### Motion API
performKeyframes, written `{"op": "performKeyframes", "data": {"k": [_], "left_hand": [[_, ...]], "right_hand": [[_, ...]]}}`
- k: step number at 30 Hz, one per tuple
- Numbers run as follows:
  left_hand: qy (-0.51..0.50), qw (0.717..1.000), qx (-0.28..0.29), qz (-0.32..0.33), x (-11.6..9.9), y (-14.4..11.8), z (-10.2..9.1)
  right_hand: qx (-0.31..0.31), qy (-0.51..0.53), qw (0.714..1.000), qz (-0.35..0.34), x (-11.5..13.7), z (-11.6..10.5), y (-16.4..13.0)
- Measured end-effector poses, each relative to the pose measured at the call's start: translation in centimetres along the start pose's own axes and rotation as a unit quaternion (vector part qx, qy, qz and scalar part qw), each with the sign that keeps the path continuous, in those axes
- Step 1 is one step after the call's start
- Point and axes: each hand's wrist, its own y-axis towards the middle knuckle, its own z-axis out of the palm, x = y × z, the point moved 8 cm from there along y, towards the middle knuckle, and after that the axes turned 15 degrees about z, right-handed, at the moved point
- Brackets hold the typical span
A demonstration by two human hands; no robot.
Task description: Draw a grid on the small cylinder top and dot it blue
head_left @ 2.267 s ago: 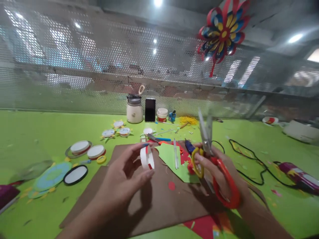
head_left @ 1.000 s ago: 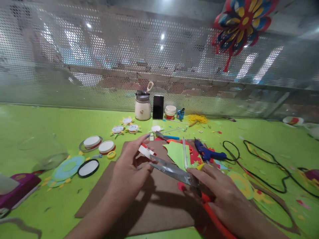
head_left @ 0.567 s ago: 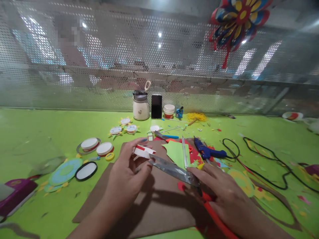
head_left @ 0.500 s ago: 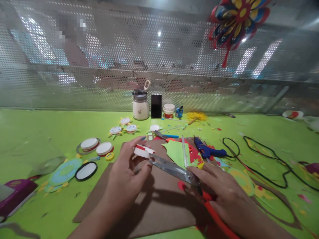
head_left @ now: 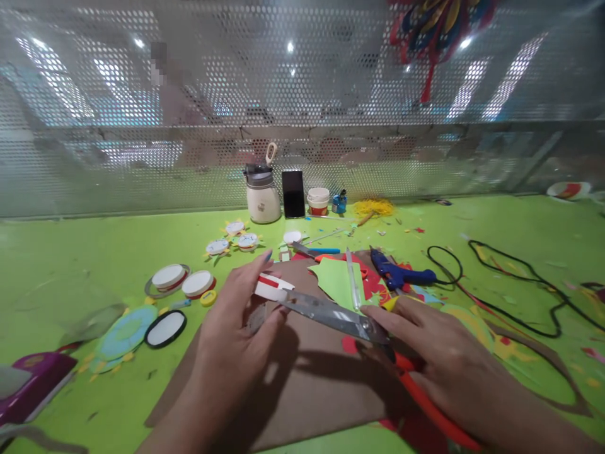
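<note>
My left hand [head_left: 241, 315] is closed on a small white piece with a red stripe [head_left: 273, 287], pinched between thumb and fingers. My right hand [head_left: 425, 347] grips orange-handled scissors [head_left: 331, 315], whose blades point left. The blade tips meet the right end of the striped piece; whether they cut into it I cannot tell. Below both hands lies a brown cardboard sheet [head_left: 302, 391]. Beyond the blades is a light green paper piece [head_left: 331, 282] with a clear glue stick [head_left: 353, 280] on it.
A blue glue gun [head_left: 401, 272] with a black cord lies at the right. White round lids [head_left: 169, 276] and a blue-green paper flower [head_left: 126, 334] are on the left. At the back stand a white jug [head_left: 263, 202], a phone [head_left: 293, 194] and a white tub [head_left: 318, 200], before perforated metal.
The view has shifted slightly. Both hands keep their holds, with the scissors' tips still at the end of the striped piece.
</note>
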Motion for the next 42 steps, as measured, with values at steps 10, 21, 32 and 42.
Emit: {"op": "performKeyframes", "data": {"k": [10, 21, 32, 42], "left_hand": [[-0.086, 0.995, 0.014, -0.045, 0.9, -0.3, 0.9], [-0.062, 0.995, 0.047, -0.068, -0.4, 0.1, 0.6], [-0.048, 0.996, 0.045, -0.06, -0.6, 0.1, 0.6], [-0.083, 0.994, 0.041, -0.059, -0.5, -0.1, 1.0]], "right_hand": [[0.008, -0.018, 1.0, -0.002, -0.5, 0.1, -0.4], [0.005, -0.023, 0.999, -0.031, 0.2, -1.6, 0.8], [0.059, 0.03, 0.998, -0.01, -1.3, -0.6, -0.1], [0.06, 0.053, 0.997, -0.01, -1.4, -0.8, 0.0]]}}
